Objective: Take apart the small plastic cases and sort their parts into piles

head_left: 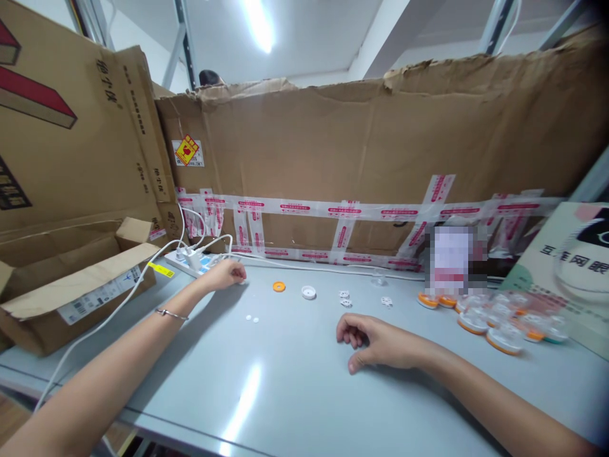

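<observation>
Reaching to the far left of the table, my left hand (228, 275) has its fingers pinched together beside the power strip. A small pale piece seems to show under its fingertips, too small to name. My right hand (368, 339) rests low over the table's middle right, fingers loosely curled and thumb apart, with nothing visible in it. Between the hands lie an orange ring (278, 287), a round white casing (308, 292) and two small white discs (252, 319). Beyond my right hand are small white mechanism pieces (345, 298), another such piece (386, 301) and a clear plastic part (379, 277).
Several assembled round pieces with clear tops and orange or white bases (504, 336) cluster at right, beside a printed box (566, 279). A power strip (190, 259) with white cables sits back left, near an open carton (95, 292). Tall cardboard (304, 146) walls the back.
</observation>
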Motion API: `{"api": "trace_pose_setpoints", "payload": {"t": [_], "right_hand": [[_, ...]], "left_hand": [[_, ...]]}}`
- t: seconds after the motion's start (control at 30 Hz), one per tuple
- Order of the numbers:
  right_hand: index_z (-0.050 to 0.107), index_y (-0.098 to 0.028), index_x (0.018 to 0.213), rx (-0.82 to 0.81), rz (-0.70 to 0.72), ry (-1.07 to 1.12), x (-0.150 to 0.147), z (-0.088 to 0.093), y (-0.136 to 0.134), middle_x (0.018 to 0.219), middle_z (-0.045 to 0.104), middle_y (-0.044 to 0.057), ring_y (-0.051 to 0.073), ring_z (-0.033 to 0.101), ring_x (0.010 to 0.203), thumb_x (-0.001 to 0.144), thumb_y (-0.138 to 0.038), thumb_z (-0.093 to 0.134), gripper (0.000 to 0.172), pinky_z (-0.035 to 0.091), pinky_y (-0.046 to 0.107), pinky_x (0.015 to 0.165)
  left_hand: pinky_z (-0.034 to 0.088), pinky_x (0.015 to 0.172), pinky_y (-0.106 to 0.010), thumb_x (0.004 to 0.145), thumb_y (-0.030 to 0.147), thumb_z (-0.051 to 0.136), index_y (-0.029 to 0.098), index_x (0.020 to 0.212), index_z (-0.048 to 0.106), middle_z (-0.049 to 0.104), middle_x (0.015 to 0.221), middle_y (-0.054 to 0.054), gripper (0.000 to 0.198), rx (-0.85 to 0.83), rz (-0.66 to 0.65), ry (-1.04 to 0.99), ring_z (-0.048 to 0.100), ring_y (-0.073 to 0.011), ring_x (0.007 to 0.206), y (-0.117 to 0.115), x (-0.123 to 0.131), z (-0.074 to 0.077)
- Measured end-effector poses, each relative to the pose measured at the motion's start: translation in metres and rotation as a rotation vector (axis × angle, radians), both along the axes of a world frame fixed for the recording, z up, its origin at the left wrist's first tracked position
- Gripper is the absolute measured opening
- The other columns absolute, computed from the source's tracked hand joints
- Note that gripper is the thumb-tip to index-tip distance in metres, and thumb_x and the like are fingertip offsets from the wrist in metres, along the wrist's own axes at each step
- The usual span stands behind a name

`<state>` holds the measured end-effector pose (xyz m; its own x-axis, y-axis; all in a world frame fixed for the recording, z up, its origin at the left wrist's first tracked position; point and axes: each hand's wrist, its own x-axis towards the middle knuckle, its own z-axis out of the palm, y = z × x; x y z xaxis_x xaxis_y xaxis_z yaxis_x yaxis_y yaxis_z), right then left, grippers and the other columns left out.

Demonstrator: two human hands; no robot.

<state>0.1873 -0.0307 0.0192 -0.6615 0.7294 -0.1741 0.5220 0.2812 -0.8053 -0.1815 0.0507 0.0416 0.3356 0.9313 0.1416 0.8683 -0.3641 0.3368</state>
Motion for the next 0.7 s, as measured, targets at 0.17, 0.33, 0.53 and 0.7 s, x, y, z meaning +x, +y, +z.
{"api": "trace_pose_setpoints", "payload": {"t": [0.17,0.33,0.53,0.7], "right_hand": [[0.053,-0.017,0.084,-0.014,0.002,-0.015,0.001,-0.001,0.002,0.074,0.045,-0.003,0.011,0.041,0.070,0.052,-0.032,0.076,0.042,0.035,0.022,0.061],[0.053,-0.017,0.083,-0.005,0.003,-0.020,0.001,-0.001,0.003,0.075,0.045,-0.003,0.011,0.041,0.070,0.053,-0.033,0.076,0.042,0.035,0.021,0.061],[0.053,-0.017,0.084,0.008,0.007,-0.025,0.000,0.000,0.001,0.076,0.045,-0.003,0.011,0.041,0.070,0.053,-0.033,0.076,0.041,0.036,0.022,0.063],[0.054,-0.017,0.084,0.015,0.016,-0.024,0.001,0.002,0.000,0.077,0.046,-0.002,0.011,0.042,0.071,0.054,-0.030,0.075,0.040,0.037,0.022,0.064]], "left_hand": [[0.044,0.061,-0.022,0.066,0.023,0.056,0.015,0.076,0.063,0.064,0.069,-0.002,0.014,-0.025,0.012,0.031,0.060,-0.0161,0.066,0.003,-0.005,-0.009],[0.043,0.076,-0.029,0.072,0.021,0.051,0.014,0.093,0.061,0.062,0.095,-0.008,0.024,0.094,0.001,0.070,0.057,-0.0195,0.085,-0.011,0.015,-0.001],[0.038,0.081,-0.032,0.082,0.013,0.037,0.028,0.116,0.053,0.055,0.110,-0.005,0.040,0.213,-0.271,0.338,0.050,-0.0218,0.100,-0.035,0.062,-0.005],[0.037,0.077,-0.031,0.082,0.011,0.035,0.029,0.112,0.056,0.057,0.111,-0.003,0.040,0.179,-0.228,0.428,0.049,-0.0223,0.101,-0.037,0.058,-0.007]]}}
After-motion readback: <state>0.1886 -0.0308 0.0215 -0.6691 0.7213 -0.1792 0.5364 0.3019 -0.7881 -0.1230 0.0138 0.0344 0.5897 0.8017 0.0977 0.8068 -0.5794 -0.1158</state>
